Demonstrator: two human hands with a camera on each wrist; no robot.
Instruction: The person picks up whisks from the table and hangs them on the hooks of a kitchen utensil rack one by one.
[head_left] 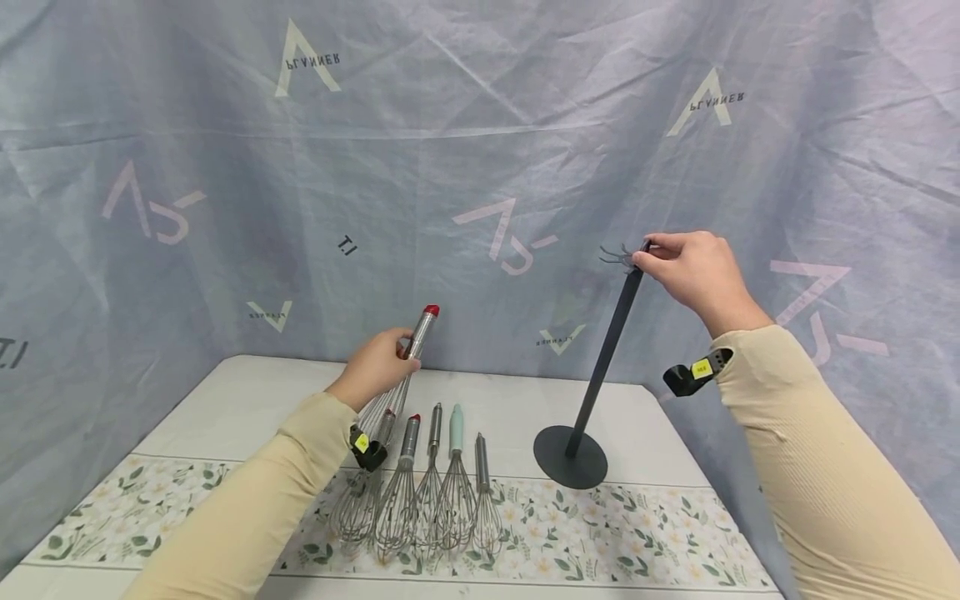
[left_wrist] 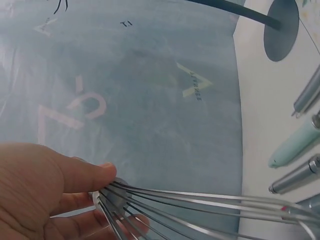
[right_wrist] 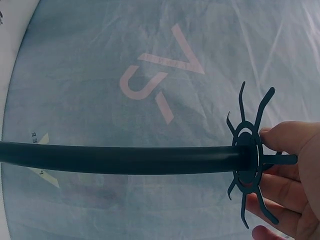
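My left hand (head_left: 377, 367) grips a large wire whisk (head_left: 423, 332) by its metal handle, its red end pointing up, raised above the table. In the left wrist view, the whisk's wires (left_wrist: 200, 194) run off to the right from the fingers. With its thumb and fingers my right hand (head_left: 701, 271) holds the top of a dark stand (head_left: 606, 358), where a ring of curved hooks (right_wrist: 260, 117) spreads out. The stand's round base (head_left: 551, 458) rests on the table. Nothing can be seen hanging from the hooks.
Several whisks lie side by side, among them a red-tipped whisk (head_left: 411, 437), a mint-handled whisk (head_left: 457, 429) and a small metal whisk (head_left: 482, 462). They lie partly on a floral strip (head_left: 592, 533) across the white table (head_left: 277, 392). A grey-blue printed curtain (head_left: 420, 167) hangs behind.
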